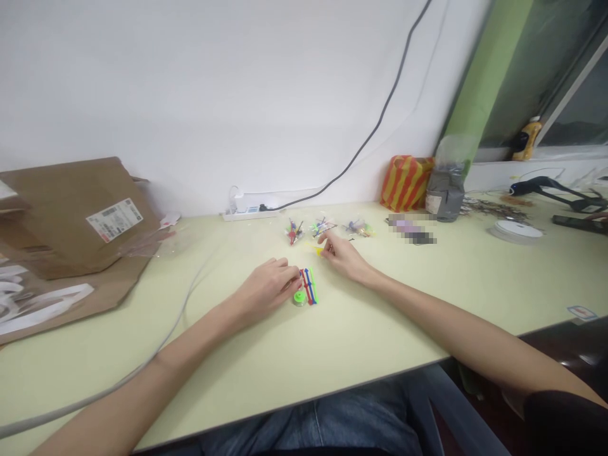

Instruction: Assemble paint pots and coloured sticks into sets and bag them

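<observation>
My left hand [270, 285] rests on the pale table [285, 367], fingers curled, fingertips touching a small cluster of red, blue and green plastic sticks [309, 285] with a green round piece [299, 297] beside them. My right hand [342, 255] lies a little farther back, its fingers pinched on a small yellow piece [319, 251]. Behind the hands lie three small clear bags of colourful parts [323, 228].
A white power strip [249, 209] with a dark cable sits at the wall. Brown cardboard packaging [76, 221] lies at the left, a grey cable [142, 361] crosses the table. A striped red-yellow bag [406, 182], a grey pouch [445, 193] and a white tape roll [515, 230] stand right.
</observation>
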{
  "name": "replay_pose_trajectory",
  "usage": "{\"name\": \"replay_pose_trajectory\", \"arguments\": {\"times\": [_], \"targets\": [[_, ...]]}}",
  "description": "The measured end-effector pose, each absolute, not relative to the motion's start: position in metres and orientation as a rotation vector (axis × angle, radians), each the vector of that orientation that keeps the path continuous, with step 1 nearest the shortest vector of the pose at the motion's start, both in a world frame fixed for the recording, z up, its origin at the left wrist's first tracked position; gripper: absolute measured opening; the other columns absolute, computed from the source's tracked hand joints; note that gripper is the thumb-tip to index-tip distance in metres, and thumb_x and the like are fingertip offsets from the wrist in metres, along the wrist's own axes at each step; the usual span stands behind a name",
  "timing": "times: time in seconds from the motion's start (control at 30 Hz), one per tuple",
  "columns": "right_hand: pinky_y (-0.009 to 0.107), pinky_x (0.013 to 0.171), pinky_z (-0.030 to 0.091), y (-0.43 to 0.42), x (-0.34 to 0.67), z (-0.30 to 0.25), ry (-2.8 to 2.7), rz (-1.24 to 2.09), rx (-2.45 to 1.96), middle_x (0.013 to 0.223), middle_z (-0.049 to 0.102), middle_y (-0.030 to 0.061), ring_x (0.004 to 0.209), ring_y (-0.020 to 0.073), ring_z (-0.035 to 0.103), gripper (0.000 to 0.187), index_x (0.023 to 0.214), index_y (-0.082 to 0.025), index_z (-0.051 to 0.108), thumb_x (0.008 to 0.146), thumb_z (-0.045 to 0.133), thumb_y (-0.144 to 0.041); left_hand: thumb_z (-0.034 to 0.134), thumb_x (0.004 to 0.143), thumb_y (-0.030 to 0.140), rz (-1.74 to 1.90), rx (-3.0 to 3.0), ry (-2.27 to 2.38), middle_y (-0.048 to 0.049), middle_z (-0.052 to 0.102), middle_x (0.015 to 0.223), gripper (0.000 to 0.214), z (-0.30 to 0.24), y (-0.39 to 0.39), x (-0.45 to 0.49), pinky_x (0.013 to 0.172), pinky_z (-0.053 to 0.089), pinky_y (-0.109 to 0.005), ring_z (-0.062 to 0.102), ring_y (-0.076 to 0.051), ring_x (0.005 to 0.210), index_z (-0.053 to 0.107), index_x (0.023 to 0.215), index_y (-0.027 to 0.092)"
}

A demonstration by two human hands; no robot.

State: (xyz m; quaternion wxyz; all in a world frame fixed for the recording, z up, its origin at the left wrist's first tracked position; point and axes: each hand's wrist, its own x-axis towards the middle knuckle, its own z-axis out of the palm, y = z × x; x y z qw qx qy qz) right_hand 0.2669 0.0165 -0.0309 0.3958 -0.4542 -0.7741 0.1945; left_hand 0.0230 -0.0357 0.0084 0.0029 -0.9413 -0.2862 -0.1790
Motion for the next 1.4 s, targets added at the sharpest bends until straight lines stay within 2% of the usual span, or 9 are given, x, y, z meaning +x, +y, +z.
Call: {"name": "replay_pose_trajectory", "arguments": {"times": [0.1,0.2,0.3,0.43,0.53,0.63,0.9,1.07,1.4], "targets": [[0.027,0.065,0.045,0.013,0.262,-0.025,-1.82,0.746,-0.972,0.074,0.059,-0.0009,0.067,0.0141,0.057,0.026,0.112,-0.016,0.06,0.087,0.059,-0.022,0.04,0.103,0.034,-0.611,-2.881,-1.04,-0.0027,0.054,0.074,0.032,0.006,-0.034,0.022,0.07,0.039,-0.033,0.051,-0.019,0.072,0.058,0.082,0.019],[0.027,0.061,0.047,0.002,0.251,-0.02,-1.732,1.015,-0.834,0.077,0.064,0.0021,0.065,0.014,0.061,0.021,0.096,-0.017,0.064,0.085,0.067,-0.035,0.045,0.102,0.039,-0.726,-2.818,-1.103,-0.0029,0.058,0.082,0.027,0.004,-0.031,0.02,0.075,0.042,-0.034,0.055,-0.02,0.079,0.062,0.103,0.019],[0.027,0.061,0.049,-0.009,0.241,-0.018,-1.644,1.2,-0.744,0.076,0.066,0.0019,0.064,0.0138,0.062,0.031,0.087,-0.018,0.061,0.078,0.078,-0.043,0.047,0.102,0.041,-0.806,-2.781,-1.056,-0.0039,0.062,0.091,0.028,0.002,-0.029,0.019,0.078,0.043,-0.035,0.057,-0.021,0.085,0.059,0.115,0.02],[0.029,0.068,0.051,-0.018,0.237,-0.015,-1.55,1.338,-0.677,0.075,0.065,-0.0002,0.067,0.0141,0.063,0.038,0.096,-0.02,0.061,0.075,0.082,-0.044,0.049,0.102,0.038,-0.859,-2.726,-1.013,-0.0058,0.064,0.101,0.021,0.003,-0.031,0.02,0.082,0.044,-0.036,0.058,-0.022,0.093,0.058,0.108,0.02],[0.031,0.076,0.052,-0.021,0.238,-0.013,-1.542,1.378,-0.648,0.08,0.068,0.0009,0.073,0.0154,0.065,0.041,0.106,-0.021,0.063,0.076,0.082,-0.041,0.05,0.101,0.038,-0.855,-2.705,-1.017,-0.0073,0.064,0.105,0.023,0.003,-0.033,0.022,0.082,0.044,-0.036,0.057,-0.023,0.094,0.057,0.112,0.019],[0.033,0.081,0.052,-0.021,0.238,-0.014,-1.571,1.388,-0.654,0.087,0.072,0.0047,0.08,0.0174,0.068,0.038,0.099,-0.018,0.067,0.074,0.084,-0.04,0.048,0.102,0.041,-0.806,-2.749,-1.009,-0.0076,0.064,0.103,0.026,0.001,-0.032,0.021,0.082,0.044,-0.036,0.058,-0.023,0.093,0.059,0.11,0.018],[0.029,0.069,0.048,-0.029,0.233,-0.008,-1.824,1.161,-0.766,0.072,0.07,0.0017,0.068,0.0166,0.066,0.035,0.087,-0.018,0.063,0.077,0.08,-0.047,0.046,0.102,0.039,-0.54,-2.675,-0.85,-0.0076,0.064,0.09,0.028,0.005,-0.032,0.02,0.074,0.041,-0.034,0.054,-0.022,0.081,0.058,0.089,0.018],[0.028,0.071,0.048,-0.04,0.227,0.0,-1.901,1.082,-0.658,0.077,0.068,0.0008,0.073,0.0156,0.065,0.028,0.087,-0.02,0.058,0.086,0.072,-0.044,0.049,0.101,0.035,-0.596,-2.638,-0.772,-0.0053,0.061,0.082,0.024,0.01,-0.034,0.017,0.069,0.038,-0.033,0.051,-0.021,0.075,0.056,0.086,0.018],[0.029,0.072,0.049,-0.035,0.238,0.009,-1.816,1.52,-0.425,0.078,0.064,0.0006,0.072,0.0154,0.064,0.031,0.087,-0.019,0.053,0.088,0.072,-0.045,0.049,0.1,0.032,-0.924,-2.897,-0.877,0.0011,0.054,0.074,0.02,0.003,-0.04,0.026,0.065,0.037,-0.028,0.047,-0.014,0.067,0.05,0.085,0.019]]}}
